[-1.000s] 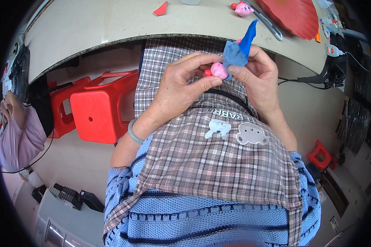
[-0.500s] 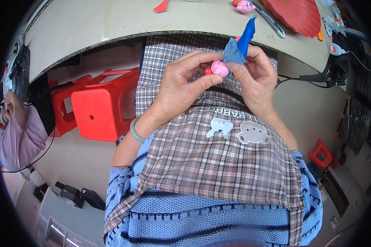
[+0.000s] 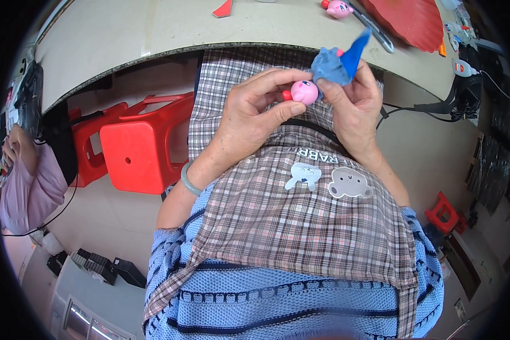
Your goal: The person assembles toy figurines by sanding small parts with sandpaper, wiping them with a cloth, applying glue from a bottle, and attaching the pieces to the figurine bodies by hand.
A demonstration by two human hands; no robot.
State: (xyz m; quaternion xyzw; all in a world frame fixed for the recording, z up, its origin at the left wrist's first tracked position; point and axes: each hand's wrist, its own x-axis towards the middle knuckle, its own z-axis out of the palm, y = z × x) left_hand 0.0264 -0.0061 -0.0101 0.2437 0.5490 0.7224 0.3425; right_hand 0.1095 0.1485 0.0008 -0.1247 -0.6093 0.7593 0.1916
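The left hand point(image 3: 249, 119) pinches a pink toy point(image 3: 304, 92) between thumb and fingers, steadying it. The right hand point(image 3: 354, 105) grips a blue cloth point(image 3: 337, 62) against it, fingers closed.

Two pink round toy figures show: one point(image 3: 305, 92) held between the hands, one point(image 3: 339, 8) lying on the tabletop point(image 3: 153, 39). There is one crumpled blue cloth point(image 3: 337, 59), one red fan-shaped piece point(image 3: 413, 20) and one small red scrap point(image 3: 223, 8). Three red plastic stools appear: two point(image 3: 133, 150) point(image 3: 88, 141) under the tabletop's edge, one point(image 3: 443, 212) at the right. One person point(image 3: 28, 187) sits at the left.
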